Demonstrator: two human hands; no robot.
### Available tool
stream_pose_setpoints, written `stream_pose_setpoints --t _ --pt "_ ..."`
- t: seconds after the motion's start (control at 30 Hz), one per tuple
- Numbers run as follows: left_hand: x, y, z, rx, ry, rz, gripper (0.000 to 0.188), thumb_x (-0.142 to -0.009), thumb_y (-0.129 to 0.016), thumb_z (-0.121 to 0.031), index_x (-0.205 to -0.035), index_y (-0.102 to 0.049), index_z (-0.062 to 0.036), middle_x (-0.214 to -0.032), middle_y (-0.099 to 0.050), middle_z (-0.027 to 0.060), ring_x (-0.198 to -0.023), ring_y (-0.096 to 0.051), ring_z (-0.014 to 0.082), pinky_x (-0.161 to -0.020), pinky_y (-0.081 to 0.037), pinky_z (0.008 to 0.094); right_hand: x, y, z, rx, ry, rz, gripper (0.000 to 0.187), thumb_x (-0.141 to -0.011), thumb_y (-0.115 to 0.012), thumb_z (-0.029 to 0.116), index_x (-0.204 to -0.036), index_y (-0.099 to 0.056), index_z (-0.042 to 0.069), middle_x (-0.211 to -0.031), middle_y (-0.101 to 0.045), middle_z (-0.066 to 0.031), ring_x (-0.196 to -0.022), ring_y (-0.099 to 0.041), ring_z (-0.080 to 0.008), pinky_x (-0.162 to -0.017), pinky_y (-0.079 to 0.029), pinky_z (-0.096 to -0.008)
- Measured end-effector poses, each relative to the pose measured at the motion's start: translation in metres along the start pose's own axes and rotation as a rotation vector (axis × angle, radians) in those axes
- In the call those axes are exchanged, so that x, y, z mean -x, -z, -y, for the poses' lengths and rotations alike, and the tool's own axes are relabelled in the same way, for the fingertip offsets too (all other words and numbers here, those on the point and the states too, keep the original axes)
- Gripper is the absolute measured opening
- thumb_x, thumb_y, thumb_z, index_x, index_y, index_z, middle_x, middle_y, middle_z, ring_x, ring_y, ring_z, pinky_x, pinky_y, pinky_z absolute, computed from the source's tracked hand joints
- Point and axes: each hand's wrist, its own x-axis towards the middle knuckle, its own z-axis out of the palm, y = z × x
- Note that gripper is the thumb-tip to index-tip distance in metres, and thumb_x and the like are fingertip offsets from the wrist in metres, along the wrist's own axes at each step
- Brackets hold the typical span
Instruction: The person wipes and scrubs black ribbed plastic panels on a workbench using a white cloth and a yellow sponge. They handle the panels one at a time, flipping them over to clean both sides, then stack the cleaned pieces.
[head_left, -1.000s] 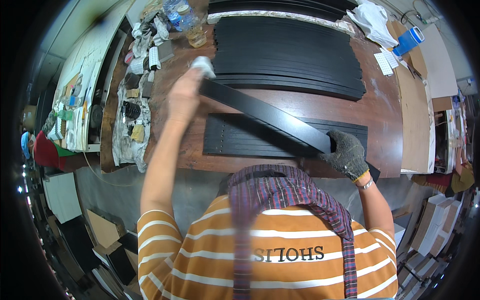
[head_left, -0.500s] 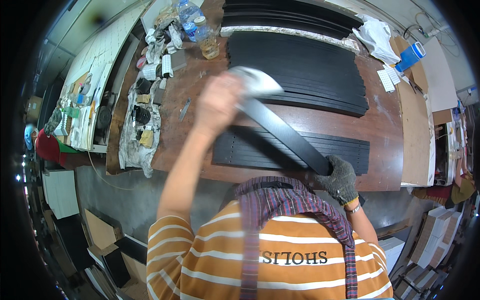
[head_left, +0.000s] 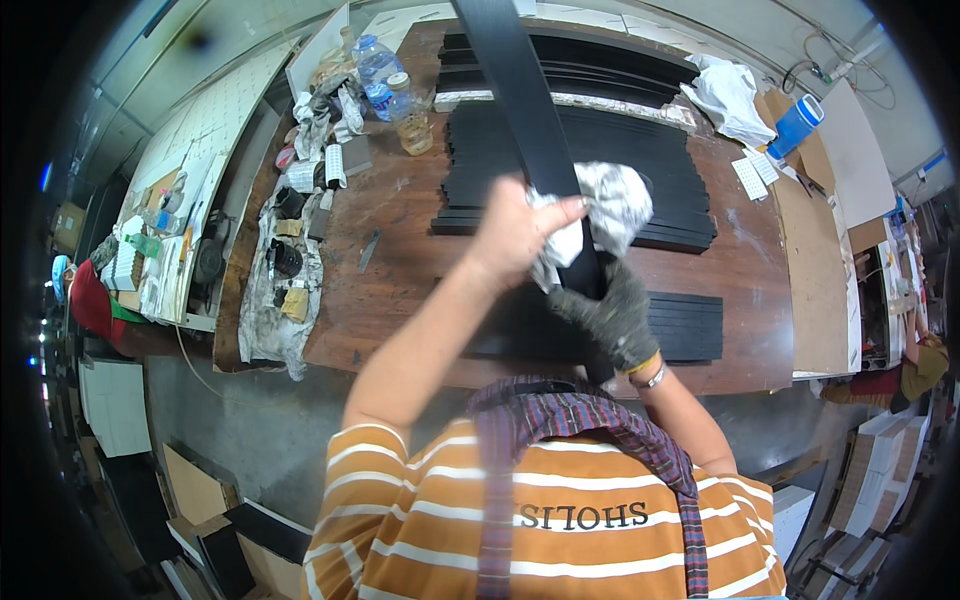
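A long black board [head_left: 520,90] is raised over the bench, its far end reaching past the top of the picture. My bare left hand [head_left: 512,230] is closed on a crumpled white cloth [head_left: 615,205] with grey smudges, pressed around the board at about its middle. Closer to me, my right hand [head_left: 618,315], in a dark grey knitted glove, grips the same board just below the cloth. Under my hands lies a row of narrow black boards [head_left: 690,325], partly hidden by my arms and the raised board. Beyond it sits a wider stack of black boards [head_left: 660,170].
The brown bench [head_left: 400,290] carries water bottles [head_left: 378,75], a jar of brownish liquid [head_left: 412,130] and a stained cloth with small pots [head_left: 285,260] at left. A white bag [head_left: 730,100] and blue jug [head_left: 797,127] stand far right. Another person [head_left: 925,365] is at the right edge.
The board has swung from a diagonal to nearly upright in the picture. My left hand with the cloth has moved right and nearer to me; my gloved hand has shifted left along with the board.
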Motion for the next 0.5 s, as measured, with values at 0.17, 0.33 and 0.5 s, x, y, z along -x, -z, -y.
stream_pose_setpoints --t 0.17,0.33,0.5 --pt "-0.010 -0.008 -0.054 -0.921 -0.222 0.085 0.023 -0.081 -0.074 -0.010 -0.102 -0.071 -0.0005 -0.083 -0.074 0.0156 -0.069 -0.073 0.0235 -0.066 -0.058 0.0345 -0.056 0.032 0.020 -0.579 0.064 -0.341 0.041 -0.087 -0.077 0.024 -0.118 -0.064 0.001 -0.105 -0.068 -0.0083 -0.097 -0.065 -0.0162 -0.086 -0.054 -0.0323" --pt "0.005 -0.021 0.014 -1.615 -0.630 -0.083 0.022 -0.075 -0.064 -0.004 -0.097 -0.068 -0.0029 -0.083 -0.073 0.0157 -0.076 -0.074 0.0300 -0.070 -0.060 0.0423 -0.080 0.042 0.032 -1.477 -0.038 -0.299 0.017 -0.095 -0.068 0.019 -0.100 -0.066 0.003 -0.089 -0.067 -0.0087 -0.089 -0.065 -0.0221 -0.091 -0.056 -0.0421" --pt "0.024 0.111 0.069 -1.746 -0.685 -0.250 0.028 -0.072 -0.061 0.003 -0.099 -0.067 0.0016 -0.105 -0.072 0.0149 -0.095 -0.071 0.0298 -0.084 -0.058 0.0402 -0.065 0.094 -0.005 -1.557 0.097 -0.418 0.021 -0.097 -0.062 0.023 -0.092 -0.063 0.003 -0.078 -0.058 -0.0081 -0.076 -0.057 -0.0255 -0.095 -0.049 -0.0506"
